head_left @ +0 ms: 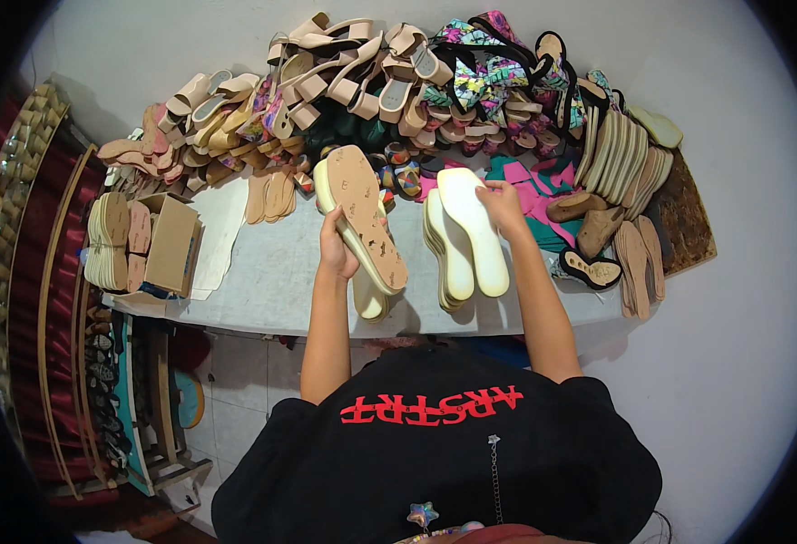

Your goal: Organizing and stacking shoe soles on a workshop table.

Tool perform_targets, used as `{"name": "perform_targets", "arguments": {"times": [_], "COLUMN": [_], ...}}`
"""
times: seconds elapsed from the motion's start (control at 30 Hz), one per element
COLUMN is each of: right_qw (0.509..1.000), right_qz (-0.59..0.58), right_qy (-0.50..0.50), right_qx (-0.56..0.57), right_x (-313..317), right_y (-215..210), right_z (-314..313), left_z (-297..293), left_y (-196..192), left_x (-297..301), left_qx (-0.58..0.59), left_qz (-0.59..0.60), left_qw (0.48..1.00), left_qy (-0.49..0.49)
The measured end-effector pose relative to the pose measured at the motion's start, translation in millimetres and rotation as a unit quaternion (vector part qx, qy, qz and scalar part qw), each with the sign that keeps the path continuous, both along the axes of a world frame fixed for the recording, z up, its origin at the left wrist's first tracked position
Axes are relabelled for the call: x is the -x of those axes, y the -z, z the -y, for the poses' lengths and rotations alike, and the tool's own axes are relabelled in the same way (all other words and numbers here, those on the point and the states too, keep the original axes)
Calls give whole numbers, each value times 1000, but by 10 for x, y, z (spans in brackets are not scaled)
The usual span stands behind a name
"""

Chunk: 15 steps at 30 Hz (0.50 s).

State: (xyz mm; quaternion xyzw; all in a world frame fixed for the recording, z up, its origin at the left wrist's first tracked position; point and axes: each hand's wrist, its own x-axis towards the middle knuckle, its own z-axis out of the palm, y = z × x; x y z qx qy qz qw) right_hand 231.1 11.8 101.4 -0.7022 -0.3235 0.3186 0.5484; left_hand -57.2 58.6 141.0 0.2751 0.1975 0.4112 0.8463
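Observation:
My left hand is closed around a thick stack of shoe soles, tilted above the table. Its top sole is tan with dark marks, and cream layers show along its side. In my right hand is a single cream foam sole, pinched near its wide end between thumb and fingers. Just left of that sole, a pile of similar cream soles lies on the table, partly covered by it. Another cream pile shows beneath the left hand's stack. Some left fingers are hidden behind the stack.
Heeled sandals and patterned sandals are heaped along the wall. Wooden shoe lasts, fabric scraps and tan insoles lie right. A cardboard box and tied soles stand left on the pale tabletop.

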Motion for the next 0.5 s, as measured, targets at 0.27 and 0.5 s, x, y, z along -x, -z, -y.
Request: {"name": "perform_targets", "arguments": {"times": [0.27,0.5], "right_qw": [982,976], "right_qz": [150,180], "right_qy": [114,125], "right_qx": [13,9], "right_x": [269,364], "right_y": [385,439], "right_z": [-89,-85], "left_z": [36,93], "left_y": [232,157], "left_x": [12,56], "left_qx": [9,31], "left_qz": [-24,-47], "left_qw": [1000,998], "left_qy": [-1,-40]}}
